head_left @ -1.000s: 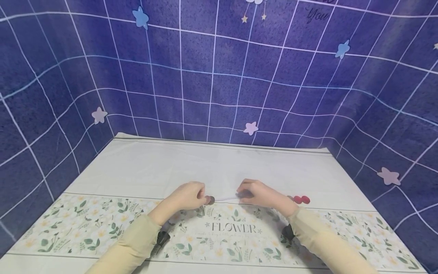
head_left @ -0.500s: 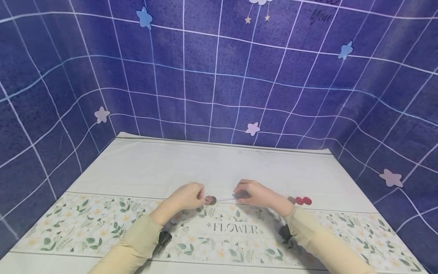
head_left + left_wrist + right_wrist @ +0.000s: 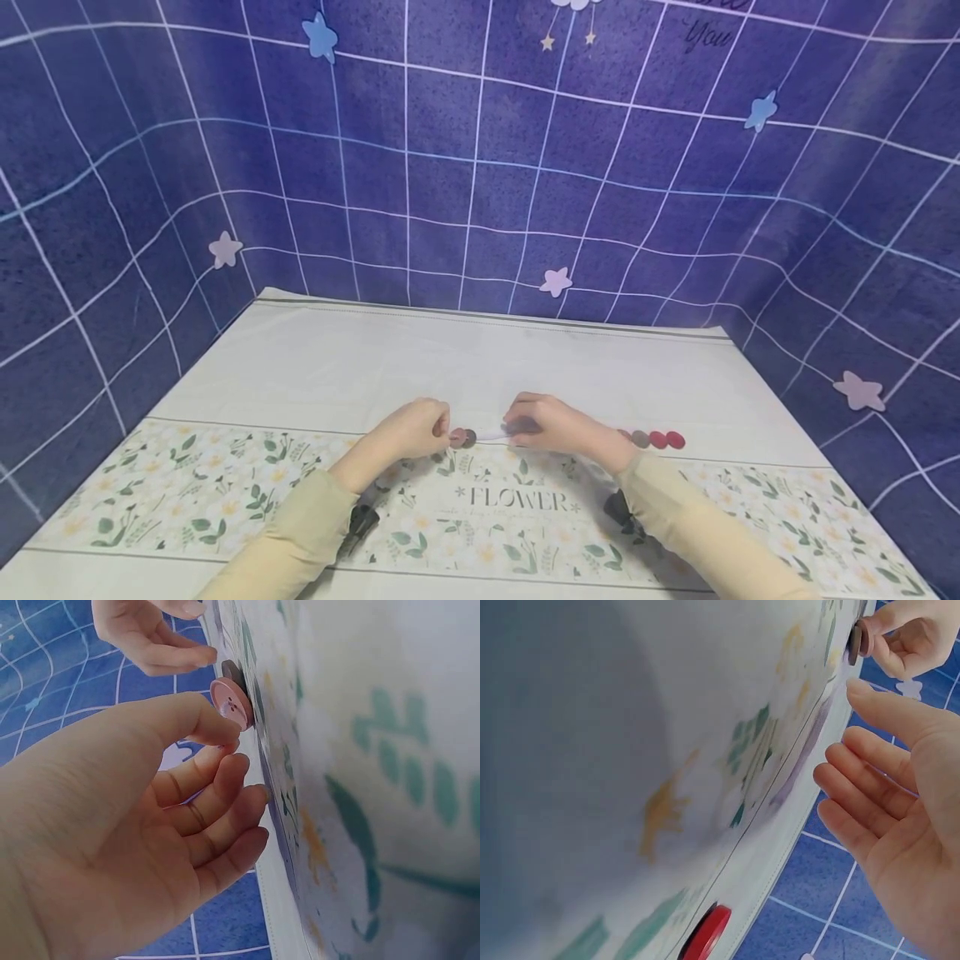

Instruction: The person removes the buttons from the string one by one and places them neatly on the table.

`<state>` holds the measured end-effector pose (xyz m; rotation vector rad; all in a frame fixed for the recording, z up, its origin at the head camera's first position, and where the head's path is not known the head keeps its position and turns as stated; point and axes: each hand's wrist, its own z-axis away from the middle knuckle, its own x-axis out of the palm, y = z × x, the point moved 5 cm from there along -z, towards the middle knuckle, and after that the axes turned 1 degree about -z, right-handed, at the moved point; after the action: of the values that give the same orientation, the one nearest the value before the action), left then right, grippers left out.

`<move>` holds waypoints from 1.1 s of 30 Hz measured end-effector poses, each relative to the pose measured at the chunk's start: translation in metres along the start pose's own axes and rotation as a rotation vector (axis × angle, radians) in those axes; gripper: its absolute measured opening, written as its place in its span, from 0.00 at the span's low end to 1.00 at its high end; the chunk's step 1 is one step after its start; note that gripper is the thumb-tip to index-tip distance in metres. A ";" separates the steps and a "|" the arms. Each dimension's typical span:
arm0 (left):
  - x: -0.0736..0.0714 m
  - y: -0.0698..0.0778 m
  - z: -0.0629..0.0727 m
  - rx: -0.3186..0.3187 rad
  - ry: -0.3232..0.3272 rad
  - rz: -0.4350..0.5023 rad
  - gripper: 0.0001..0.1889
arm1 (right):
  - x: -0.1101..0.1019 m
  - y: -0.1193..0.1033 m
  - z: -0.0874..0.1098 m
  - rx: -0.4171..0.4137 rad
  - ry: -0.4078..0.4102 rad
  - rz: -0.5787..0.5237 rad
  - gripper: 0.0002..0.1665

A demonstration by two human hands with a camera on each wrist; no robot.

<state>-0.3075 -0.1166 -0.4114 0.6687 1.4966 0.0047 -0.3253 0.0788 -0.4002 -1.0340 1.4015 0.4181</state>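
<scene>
My left hand (image 3: 417,427) pinches the edge of a pink button (image 3: 226,702) between thumb and forefinger, low over the cloth. The button stands on a slant in the left wrist view and leans over a dark brown button (image 3: 233,673) just beyond it. To the right, my right hand (image 3: 551,423) hovers palm inward with its fingers loosely bent, and the right wrist view shows nothing in it. A pale lilac streak (image 3: 489,436) runs along the cloth between the hands. Behind the right wrist, a red button (image 3: 657,439) lies in a row with others.
A white tablecloth (image 3: 360,350) with a floral band covers the table. Beside the red button are another red button (image 3: 676,439) and a grey-brown button (image 3: 640,438). Dark blue gridded curtains (image 3: 450,167) with stars enclose the back and sides.
My right hand has drifted left, toward the left hand, baring more of the button row behind its wrist. The left hand stays at the pink button. The head view has shifted slightly.
</scene>
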 end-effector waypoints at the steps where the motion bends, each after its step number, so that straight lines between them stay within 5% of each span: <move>1: 0.000 0.000 0.000 0.001 0.001 0.004 0.08 | 0.000 -0.001 -0.001 -0.010 0.003 0.002 0.18; 12: -0.001 -0.002 -0.001 -0.019 0.032 0.033 0.05 | 0.005 -0.012 -0.013 -0.097 0.014 -0.029 0.17; 20: -0.001 -0.002 -0.003 0.042 0.054 0.038 0.04 | 0.011 -0.018 -0.022 -0.107 -0.009 -0.025 0.17; 33: -0.001 -0.003 -0.005 0.055 0.057 0.066 0.05 | 0.017 -0.028 -0.034 -0.142 -0.039 -0.026 0.14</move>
<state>-0.3132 -0.1171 -0.4113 0.7678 1.5334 0.0330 -0.3204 0.0317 -0.4015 -1.1518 1.3377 0.5218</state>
